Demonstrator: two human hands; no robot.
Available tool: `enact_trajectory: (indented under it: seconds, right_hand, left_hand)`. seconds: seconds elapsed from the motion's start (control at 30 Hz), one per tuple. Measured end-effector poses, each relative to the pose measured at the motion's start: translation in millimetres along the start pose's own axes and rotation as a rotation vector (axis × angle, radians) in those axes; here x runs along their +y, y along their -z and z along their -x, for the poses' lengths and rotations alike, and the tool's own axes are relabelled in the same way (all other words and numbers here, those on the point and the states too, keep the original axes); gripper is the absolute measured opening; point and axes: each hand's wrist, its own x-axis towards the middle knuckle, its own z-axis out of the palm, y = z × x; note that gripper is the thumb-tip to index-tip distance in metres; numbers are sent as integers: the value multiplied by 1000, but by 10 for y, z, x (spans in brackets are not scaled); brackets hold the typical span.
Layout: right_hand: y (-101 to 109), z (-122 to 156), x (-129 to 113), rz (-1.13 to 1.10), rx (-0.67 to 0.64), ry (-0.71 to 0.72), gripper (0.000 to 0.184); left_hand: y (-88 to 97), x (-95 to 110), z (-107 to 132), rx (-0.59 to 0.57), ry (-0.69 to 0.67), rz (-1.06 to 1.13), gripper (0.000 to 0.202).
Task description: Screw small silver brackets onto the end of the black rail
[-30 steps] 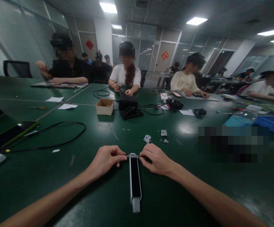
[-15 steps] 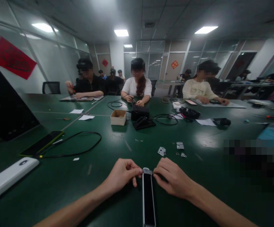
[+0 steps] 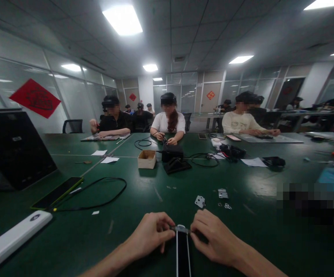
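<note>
A long black bar with silver edges (image 3: 183, 254) lies on the green table (image 3: 144, 200), pointing away from me. My left hand (image 3: 152, 232) pinches the left side of its silver far end cap (image 3: 181, 228). My right hand (image 3: 213, 238) pinches the right side of the same cap. Fingers of both hands are curled closed. Just beyond my right hand lie small metal plates (image 3: 199, 201) and tiny loose parts (image 3: 226, 206).
A white device (image 3: 11, 238), a phone (image 3: 57, 192) and a black cable (image 3: 103, 192) lie at the left beside a dark monitor (image 3: 14, 150). A cardboard box (image 3: 146, 159) and a black tool stand (image 3: 174, 159) sit mid-table. Several people work along the far side.
The view has tilted upward and turned left, so my hands and the bar sit lower in the picture. Both hands keep their pinch on the bar's far end.
</note>
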Motion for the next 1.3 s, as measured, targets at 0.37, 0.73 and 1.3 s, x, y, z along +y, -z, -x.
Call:
enact_trajectory:
  seconds: [0.37,0.73,1.3]
  right_hand:
    - [-21,-5,-14,-36,8,-59,11]
    - [-40,7,-11,-47,5,-88,12]
    - [-36,-9,-14,-45,-40,-91,11]
  left_hand:
    - [42,-132,11,136,-342,-542,14]
    - [31,-70,36,164,-319,-565,16]
    - [27,-82,16,137,-308,-549,15]
